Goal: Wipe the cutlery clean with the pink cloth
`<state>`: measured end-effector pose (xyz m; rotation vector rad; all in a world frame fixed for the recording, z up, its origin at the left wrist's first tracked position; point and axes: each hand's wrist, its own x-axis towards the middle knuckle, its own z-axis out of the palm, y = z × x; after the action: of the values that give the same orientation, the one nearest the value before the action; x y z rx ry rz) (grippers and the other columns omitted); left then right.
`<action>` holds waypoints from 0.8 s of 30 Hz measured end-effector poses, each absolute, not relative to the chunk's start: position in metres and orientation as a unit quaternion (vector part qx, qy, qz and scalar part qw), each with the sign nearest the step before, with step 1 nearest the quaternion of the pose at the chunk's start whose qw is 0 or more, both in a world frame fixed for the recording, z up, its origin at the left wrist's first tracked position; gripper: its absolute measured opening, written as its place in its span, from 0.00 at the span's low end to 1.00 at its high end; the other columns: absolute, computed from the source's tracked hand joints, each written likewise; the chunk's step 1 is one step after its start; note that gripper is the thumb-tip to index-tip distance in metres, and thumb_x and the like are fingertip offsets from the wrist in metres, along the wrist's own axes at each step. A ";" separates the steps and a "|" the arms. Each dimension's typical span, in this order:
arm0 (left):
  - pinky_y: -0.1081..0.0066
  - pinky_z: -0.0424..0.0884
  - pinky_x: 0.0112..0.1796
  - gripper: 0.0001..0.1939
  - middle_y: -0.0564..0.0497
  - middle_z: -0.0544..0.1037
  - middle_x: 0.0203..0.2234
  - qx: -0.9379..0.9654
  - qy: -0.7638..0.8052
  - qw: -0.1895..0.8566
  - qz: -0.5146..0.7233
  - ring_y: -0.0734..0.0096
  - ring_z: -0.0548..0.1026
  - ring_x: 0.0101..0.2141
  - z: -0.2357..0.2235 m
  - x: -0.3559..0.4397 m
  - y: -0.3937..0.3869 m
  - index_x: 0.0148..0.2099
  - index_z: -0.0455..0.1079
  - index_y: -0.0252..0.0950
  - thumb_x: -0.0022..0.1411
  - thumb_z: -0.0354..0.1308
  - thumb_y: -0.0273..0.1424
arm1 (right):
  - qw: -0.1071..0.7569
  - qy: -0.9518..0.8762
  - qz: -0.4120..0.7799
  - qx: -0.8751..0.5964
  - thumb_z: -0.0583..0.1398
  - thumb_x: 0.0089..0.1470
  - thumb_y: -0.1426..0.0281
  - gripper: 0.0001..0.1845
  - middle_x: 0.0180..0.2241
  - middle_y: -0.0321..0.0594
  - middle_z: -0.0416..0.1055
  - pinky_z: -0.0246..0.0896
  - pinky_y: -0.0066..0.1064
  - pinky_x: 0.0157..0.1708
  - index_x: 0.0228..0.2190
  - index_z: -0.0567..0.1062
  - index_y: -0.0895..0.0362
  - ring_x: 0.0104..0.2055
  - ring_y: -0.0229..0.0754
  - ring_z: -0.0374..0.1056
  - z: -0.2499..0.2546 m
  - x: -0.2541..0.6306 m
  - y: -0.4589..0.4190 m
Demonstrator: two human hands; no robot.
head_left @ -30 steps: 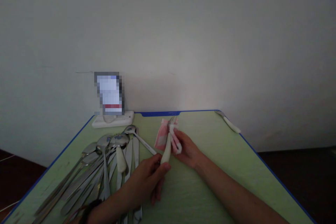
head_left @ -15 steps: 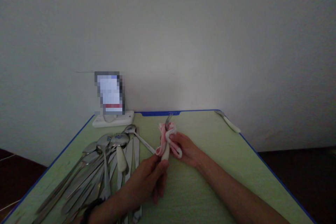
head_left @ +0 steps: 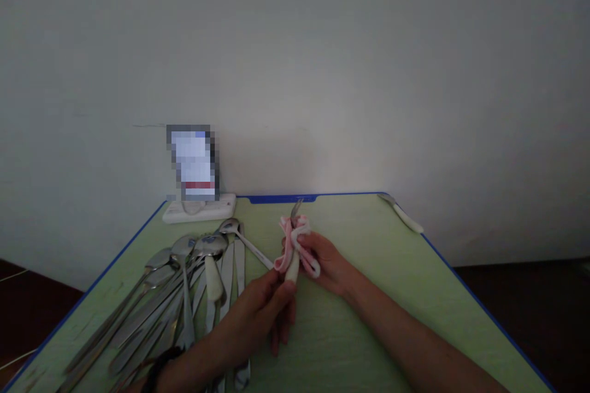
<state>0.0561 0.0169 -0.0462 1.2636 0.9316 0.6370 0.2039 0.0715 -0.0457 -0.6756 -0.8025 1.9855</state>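
Observation:
My left hand (head_left: 270, 307) pinches the white handle of a utensil (head_left: 292, 270) that points up and away from me. Its metal tip (head_left: 296, 207) sticks out above a pink and white cloth (head_left: 295, 242). My right hand (head_left: 325, 261) is closed round that cloth and presses it about the upper part of the utensil. Both hands hover just above the middle of the green table (head_left: 391, 270).
A heap of metal spoons and knives (head_left: 184, 282) lies on the left of the table. A white-handled utensil (head_left: 402, 214) rests at the far right edge. A white stand (head_left: 198, 209) with a blurred card sits at the far left, by the wall.
The cloth, spread open a second ago, is now bunched tightly round the utensil. The utensil's metal tip has come out above it. Both hands stay in nearly the same place.

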 end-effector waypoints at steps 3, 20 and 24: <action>0.80 0.64 0.13 0.22 0.60 0.67 0.16 0.541 0.418 0.671 0.289 0.81 0.65 0.12 -0.048 0.056 0.017 0.32 0.58 0.36 0.56 0.50 0.52 | 0.433 -0.324 0.796 -0.270 0.64 0.39 0.65 0.14 0.21 0.33 0.68 0.61 0.28 0.29 0.29 0.70 0.60 0.21 0.34 0.64 -0.048 0.204 0.071; 0.77 0.61 0.17 0.27 0.56 0.64 0.10 0.643 0.403 0.600 0.254 0.77 0.63 0.12 -0.036 0.053 0.010 0.21 0.60 0.36 0.62 0.41 0.50 | 0.475 -0.323 0.755 -0.317 0.67 0.37 0.60 0.18 0.17 0.29 0.63 0.50 0.24 0.21 0.24 0.69 0.60 0.18 0.30 0.55 -0.039 0.201 0.063; 0.77 0.61 0.23 0.26 0.55 0.65 0.12 0.773 0.370 0.473 0.206 0.77 0.63 0.16 -0.025 0.053 -0.005 0.20 0.61 0.35 0.66 0.40 0.42 | 0.489 -0.328 0.739 -0.328 0.67 0.35 0.61 0.18 0.16 0.28 0.60 0.47 0.23 0.19 0.23 0.68 0.60 0.17 0.28 0.52 -0.035 0.202 0.055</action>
<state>0.0529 -0.0049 -0.0247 1.8913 0.9062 0.5035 0.2020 0.0552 -0.0354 -0.7965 -0.7970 1.7948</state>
